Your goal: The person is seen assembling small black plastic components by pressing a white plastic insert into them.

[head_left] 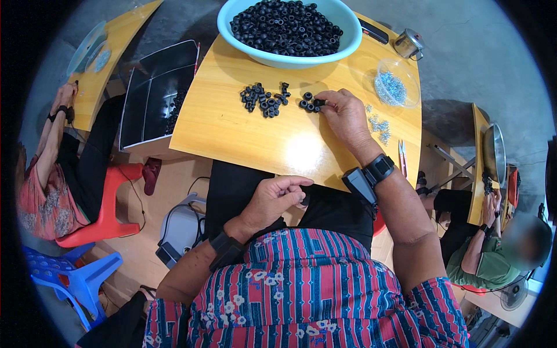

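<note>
On the wooden table, my right hand (346,118) reaches to a little cluster of black ring-shaped parts (307,96). Its thumb and fingertips pinch one of these black parts at the cluster's right edge. My left hand (271,202) is near the table's front edge above my lap, its fingers curled toward the thumb. Something dark shows by its fingertips, too small to make out. Left of my right hand lies a larger loose pile of black parts (267,101). Small clear and silvery pieces (380,126) are scattered right of my right wrist.
A light-blue basin (223,28) heaped with black parts stands at the table's far edge. On the right are a clear tub (415,95) of silvery pieces, a metal mug (409,42) and scissors (402,158). A black-lined box (152,95) is at left. Two people work at side tables.
</note>
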The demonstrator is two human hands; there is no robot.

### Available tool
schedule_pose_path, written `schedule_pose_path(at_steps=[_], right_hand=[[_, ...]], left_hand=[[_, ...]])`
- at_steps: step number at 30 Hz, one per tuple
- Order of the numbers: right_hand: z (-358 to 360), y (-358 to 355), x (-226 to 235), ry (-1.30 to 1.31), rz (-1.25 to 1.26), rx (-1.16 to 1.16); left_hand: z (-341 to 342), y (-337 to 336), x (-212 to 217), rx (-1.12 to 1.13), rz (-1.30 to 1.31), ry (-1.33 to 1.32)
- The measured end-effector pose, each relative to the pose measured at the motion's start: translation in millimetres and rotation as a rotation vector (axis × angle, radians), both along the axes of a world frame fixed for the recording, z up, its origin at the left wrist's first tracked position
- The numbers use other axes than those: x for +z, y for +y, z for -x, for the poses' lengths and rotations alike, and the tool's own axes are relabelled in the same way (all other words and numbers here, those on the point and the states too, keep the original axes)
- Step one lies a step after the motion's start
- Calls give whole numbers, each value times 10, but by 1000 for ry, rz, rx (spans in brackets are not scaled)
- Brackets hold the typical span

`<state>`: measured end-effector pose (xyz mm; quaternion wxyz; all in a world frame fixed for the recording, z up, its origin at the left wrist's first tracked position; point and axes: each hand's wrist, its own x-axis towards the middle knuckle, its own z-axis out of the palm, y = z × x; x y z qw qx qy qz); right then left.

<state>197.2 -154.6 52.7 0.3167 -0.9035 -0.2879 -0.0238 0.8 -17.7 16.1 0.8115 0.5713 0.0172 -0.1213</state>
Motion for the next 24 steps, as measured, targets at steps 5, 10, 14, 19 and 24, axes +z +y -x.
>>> schedule_pose_path(at_steps=[5, 10, 14, 19, 24], right_hand=[[3, -92, -68, -27, -82, 20], [223, -206, -27, 422, -399, -73], [536, -249, 167, 991, -728, -136], [841, -328, 181, 1167, -812, -45], [1114, -244, 82, 1182, -717, -26]], left_hand=[[7, -5, 7, 7, 39, 22], [18, -18, -36, 14, 23, -9], [11, 32, 5, 10, 47, 59], [-11, 68, -79, 92, 91, -26], [8, 29, -30, 235, 137, -58]])
